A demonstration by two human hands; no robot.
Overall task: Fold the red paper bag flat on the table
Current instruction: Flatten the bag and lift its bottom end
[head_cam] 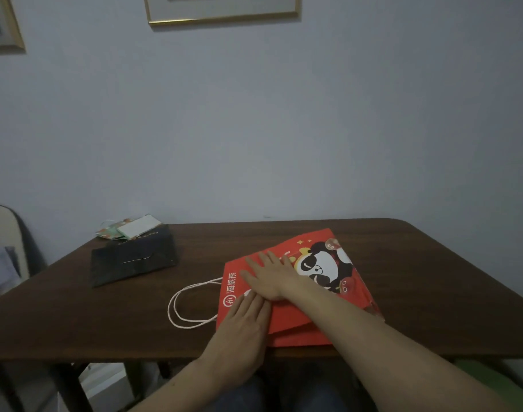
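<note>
The red paper bag (310, 245) with a panda print lies flattened on the dark wooden table (432, 263), near its front edge. Its white cord handles (180, 304) loop out to the left. My right hand (269, 278) rests palm down on the middle of the bag, fingers spread and pointing left. My left hand (242, 331) presses flat on the bag's near left part, fingers together, just below the right hand. Neither hand grips anything.
A flat black paper bag (132, 260) lies at the table's back left, with a small pile of coloured cards and white paper (129, 228) behind it. A chair (7, 242) stands at the left. The wall runs right behind the table.
</note>
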